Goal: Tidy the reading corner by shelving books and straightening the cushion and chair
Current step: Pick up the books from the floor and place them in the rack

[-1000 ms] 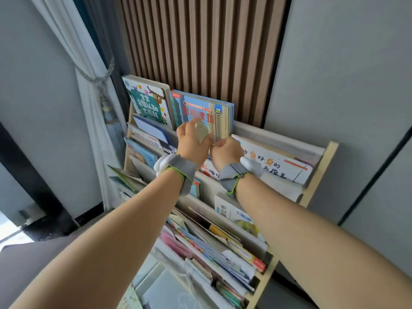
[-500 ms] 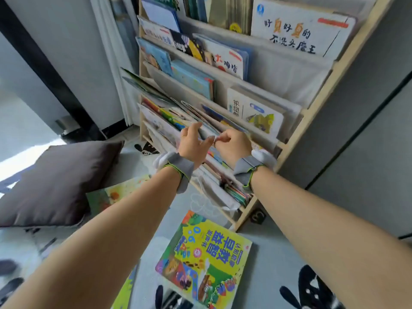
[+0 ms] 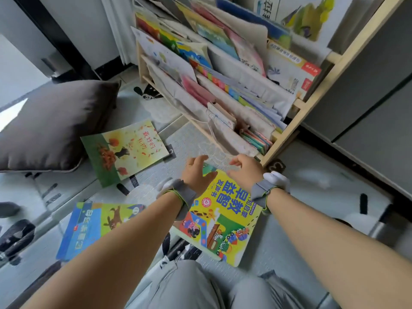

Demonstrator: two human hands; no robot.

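Glossy rectangular yellow book (image 3: 223,219) on textured mat (image 3: 191,141)

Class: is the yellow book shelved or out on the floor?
Out: the yellow book lies flat on the floor, before the rack.

Bare-armed, strapped at both wrists, dressed in light grey below.
Wears a grey fabric wristband (image 3: 182,196) just behind the left hand (image 3: 196,172) and a matching one behind the right hand (image 3: 247,170), each edged with a thin yellow-green cord and paired with a rounded white pod (image 3: 277,178) on the outer side. Shows creased light grey trousers (image 3: 189,286) at bottom centre of the frame.
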